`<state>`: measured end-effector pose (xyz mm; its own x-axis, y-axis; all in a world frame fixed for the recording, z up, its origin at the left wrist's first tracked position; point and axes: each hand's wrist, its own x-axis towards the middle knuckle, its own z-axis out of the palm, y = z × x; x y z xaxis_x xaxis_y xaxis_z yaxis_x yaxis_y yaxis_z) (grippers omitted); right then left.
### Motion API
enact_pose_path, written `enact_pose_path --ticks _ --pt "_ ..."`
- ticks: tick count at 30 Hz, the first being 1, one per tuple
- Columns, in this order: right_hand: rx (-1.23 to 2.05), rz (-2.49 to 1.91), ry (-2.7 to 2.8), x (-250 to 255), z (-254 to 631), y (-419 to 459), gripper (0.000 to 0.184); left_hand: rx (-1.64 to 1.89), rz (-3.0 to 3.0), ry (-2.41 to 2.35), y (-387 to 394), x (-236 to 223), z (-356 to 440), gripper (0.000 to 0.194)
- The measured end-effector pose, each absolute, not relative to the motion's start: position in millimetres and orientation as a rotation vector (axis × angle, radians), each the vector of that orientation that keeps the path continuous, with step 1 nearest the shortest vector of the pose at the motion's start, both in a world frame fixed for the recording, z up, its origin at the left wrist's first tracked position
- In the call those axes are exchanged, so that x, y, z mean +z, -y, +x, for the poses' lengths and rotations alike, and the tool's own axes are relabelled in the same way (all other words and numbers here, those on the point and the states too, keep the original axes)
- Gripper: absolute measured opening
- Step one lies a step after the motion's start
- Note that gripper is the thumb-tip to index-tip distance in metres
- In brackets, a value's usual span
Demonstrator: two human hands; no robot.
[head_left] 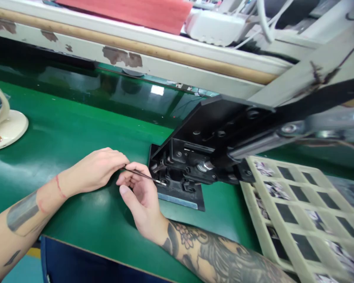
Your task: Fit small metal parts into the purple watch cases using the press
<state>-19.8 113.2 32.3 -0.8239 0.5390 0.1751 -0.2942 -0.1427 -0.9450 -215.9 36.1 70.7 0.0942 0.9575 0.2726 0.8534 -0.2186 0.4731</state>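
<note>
My left hand (102, 169) is closed, its fingertips pinching the back end of thin dark tweezers (140, 174). They slant right across the fingers of my right hand, with their tips at the small fixture of a black press-like device (177, 179). A small light piece (161, 182) shows near those tips, too small to name. My right hand (146, 208) is beside the device, fingers loosely curled and thumb apart, with no object visible in its palm. Its fingertips come close to my left fingers; whether they touch, I cannot tell.
Stacked cream compartment trays (308, 181) with small parts stand at the right. A metal rod and lever (259, 143) reach over the device. A cream fan (8, 127) stands at the left on the green table (76, 129). A shelf edge (171, 65) crosses above.
</note>
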Motion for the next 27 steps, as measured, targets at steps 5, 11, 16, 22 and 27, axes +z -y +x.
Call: enact_pose_path --ticks 5,11,16,22,27 --pt "1.975 -0.287 1.595 29.3 -19.1 -113.8 0.035 0.976 2.142 -1.808 -37.1 76.6 -215.0 0.023" --pt "1.886 -0.391 1.618 26.8 -20.0 -118.6 0.036 1.05 1.997 -1.712 -38.9 78.6 -214.0 0.031" --pt "1.884 -0.46 1.667 29.6 -19.5 -118.1 0.017 1.029 1.956 -1.738 -39.3 80.2 -212.8 0.026" --pt "1.909 -0.342 1.732 30.4 -15.4 -115.3 0.045 1.116 1.986 -1.766 -38.3 81.1 -214.0 0.022" --pt "1.928 -0.214 1.785 31.9 -12.8 -117.8 0.064 1.348 1.783 -1.862 -40.7 72.4 -214.9 0.037"
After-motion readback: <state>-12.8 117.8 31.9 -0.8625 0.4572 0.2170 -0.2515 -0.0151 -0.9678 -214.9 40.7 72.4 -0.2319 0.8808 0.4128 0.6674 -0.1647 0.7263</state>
